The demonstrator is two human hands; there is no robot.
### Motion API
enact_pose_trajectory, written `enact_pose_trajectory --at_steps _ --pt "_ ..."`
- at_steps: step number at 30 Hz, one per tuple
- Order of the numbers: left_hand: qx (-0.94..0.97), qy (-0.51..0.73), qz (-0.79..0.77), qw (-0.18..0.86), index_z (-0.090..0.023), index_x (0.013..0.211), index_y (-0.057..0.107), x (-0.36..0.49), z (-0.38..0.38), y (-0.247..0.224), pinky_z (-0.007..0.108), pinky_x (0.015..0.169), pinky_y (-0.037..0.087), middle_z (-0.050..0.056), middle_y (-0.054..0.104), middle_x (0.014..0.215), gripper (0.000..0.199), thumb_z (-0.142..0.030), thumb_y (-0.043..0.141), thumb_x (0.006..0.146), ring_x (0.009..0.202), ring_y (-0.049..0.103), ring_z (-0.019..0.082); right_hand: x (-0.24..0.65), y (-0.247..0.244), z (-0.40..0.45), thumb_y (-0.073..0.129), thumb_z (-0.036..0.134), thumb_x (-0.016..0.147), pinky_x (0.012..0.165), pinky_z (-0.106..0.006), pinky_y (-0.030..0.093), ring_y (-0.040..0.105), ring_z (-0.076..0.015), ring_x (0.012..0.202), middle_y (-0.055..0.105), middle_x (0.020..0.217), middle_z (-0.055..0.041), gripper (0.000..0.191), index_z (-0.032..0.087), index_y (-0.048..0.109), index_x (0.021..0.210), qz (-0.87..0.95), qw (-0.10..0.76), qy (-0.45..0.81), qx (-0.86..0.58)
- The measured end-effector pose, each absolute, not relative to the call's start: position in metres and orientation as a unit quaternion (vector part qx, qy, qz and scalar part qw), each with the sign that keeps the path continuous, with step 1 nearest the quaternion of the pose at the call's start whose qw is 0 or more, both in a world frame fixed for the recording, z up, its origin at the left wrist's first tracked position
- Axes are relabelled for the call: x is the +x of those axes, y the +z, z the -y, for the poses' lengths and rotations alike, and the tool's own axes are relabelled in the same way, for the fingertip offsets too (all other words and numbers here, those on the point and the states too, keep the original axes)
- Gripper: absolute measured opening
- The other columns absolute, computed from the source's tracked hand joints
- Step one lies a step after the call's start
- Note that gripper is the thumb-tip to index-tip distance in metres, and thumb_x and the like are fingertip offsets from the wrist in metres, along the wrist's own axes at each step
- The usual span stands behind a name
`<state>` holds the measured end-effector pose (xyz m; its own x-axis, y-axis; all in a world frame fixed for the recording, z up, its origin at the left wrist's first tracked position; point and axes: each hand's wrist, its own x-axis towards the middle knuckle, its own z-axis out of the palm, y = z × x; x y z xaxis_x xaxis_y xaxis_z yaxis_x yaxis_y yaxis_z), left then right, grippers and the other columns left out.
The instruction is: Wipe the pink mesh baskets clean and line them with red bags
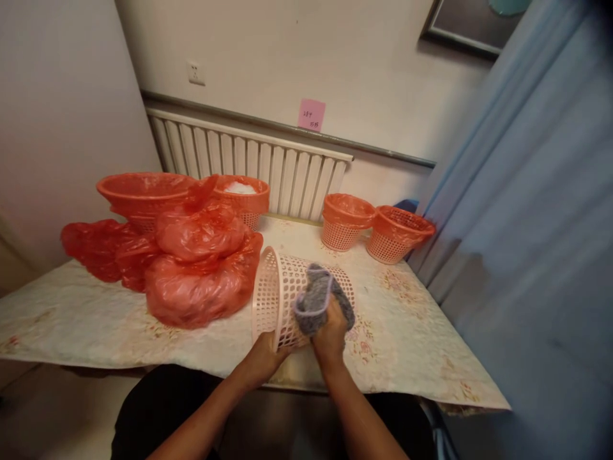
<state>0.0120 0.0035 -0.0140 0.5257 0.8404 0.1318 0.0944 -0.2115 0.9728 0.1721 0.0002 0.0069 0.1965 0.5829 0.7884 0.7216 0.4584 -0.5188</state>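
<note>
At the left of the bench, red bags are heaped, and behind them a large lined tub and a smaller lined tub are seen. In the middle, near the front edge, the pink basket is tipped on its side. Its long axis is laid roughly from left to right, with the mouth turned to the left and the base to the right. By the left hand, the rim is held at its lower near part; this grip is clamped. By the right hand, the grey cloth is gripped and held against the wall of the basket, closer to the base; some fingers are hidden. So the left hand is nearer to the mouth, and the basket is placed just beyond both grips. Farther right, two lined bins are placed beside the curtain.
</note>
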Motion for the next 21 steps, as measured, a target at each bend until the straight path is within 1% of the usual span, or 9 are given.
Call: enact_pose_trajectory --at_steps 3,5,7,10,15,18,21 --pt "0.667 0.375 -0.378 0.522 -0.017 0.100 0.073 0.008 0.003 0.002 0.040 0.100 0.044 0.009 0.075 0.100 0.034 -0.041 0.064 0.077 0.106 0.062 0.029 0.138 0.016 0.014 0.048 0.015 0.087 0.104 -0.049 0.042 0.053 -0.0254 0.123 0.063 0.125 -0.0121 0.039 0.019 0.059 0.125 0.684 0.562 -0.068 -0.460" --pt "0.656 0.374 -0.402 0.518 -0.018 0.093 0.074 0.004 0.006 0.005 0.040 0.098 0.046 0.009 0.075 0.095 0.031 -0.041 0.067 0.073 0.103 0.062 0.030 0.130 0.022 0.018 0.046 0.014 0.087 0.107 -0.051 0.040 0.050 -0.0254 0.127 0.061 0.127 -0.0119 0.041 0.019 0.058 0.125 0.719 0.538 -0.076 -0.434" --pt "0.647 0.357 -0.414 0.532 -0.016 0.091 0.072 -0.001 0.008 0.003 0.039 0.091 0.050 0.008 0.075 0.090 0.032 -0.041 0.068 0.071 0.095 0.064 0.030 0.137 0.028 0.014 0.047 0.014 0.086 0.108 -0.048 0.040 0.049 -0.0240 0.127 0.061 0.128 -0.0111 0.040 0.019 0.059 0.124 0.739 0.513 -0.076 -0.431" --pt "0.614 0.359 -0.427 0.558 -0.012 0.096 0.068 -0.004 0.006 -0.006 0.038 0.083 0.052 0.007 0.074 0.085 0.039 -0.043 0.066 0.073 0.086 0.066 0.027 0.168 0.031 -0.002 0.049 0.014 0.086 0.108 -0.044 0.038 0.050 -0.0223 0.125 0.061 0.127 -0.0100 0.038 0.019 0.061 0.121 0.735 0.484 -0.072 -0.469" --pt "0.587 0.375 -0.433 0.572 -0.011 0.100 0.067 0.000 -0.003 -0.008 0.036 0.086 0.051 0.009 0.074 0.095 0.042 -0.041 0.068 0.071 0.092 0.067 0.027 0.238 0.018 -0.024 0.048 0.011 0.083 0.097 -0.035 0.045 0.058 -0.0204 0.110 0.067 0.115 -0.0080 0.033 0.018 0.065 0.111 0.650 0.501 -0.055 -0.568" --pt "0.582 0.379 -0.433 0.575 -0.010 0.102 0.066 0.001 -0.007 -0.005 0.037 0.089 0.051 0.011 0.074 0.100 0.044 -0.041 0.069 0.071 0.096 0.067 0.028 0.270 0.007 -0.024 0.050 0.015 0.083 0.090 -0.034 0.046 0.060 -0.0218 0.104 0.069 0.109 -0.0075 0.031 0.019 0.066 0.110 0.581 0.506 -0.064 -0.635" --pt "0.589 0.375 -0.435 0.568 -0.010 0.104 0.066 -0.001 -0.010 -0.005 0.039 0.092 0.050 0.011 0.073 0.102 0.043 -0.040 0.068 0.073 0.100 0.066 0.029 0.281 -0.001 -0.019 0.051 0.018 0.082 0.082 -0.032 0.047 0.062 -0.0229 0.094 0.070 0.101 -0.0091 0.027 0.016 0.068 0.103 0.524 0.517 -0.083 -0.672"
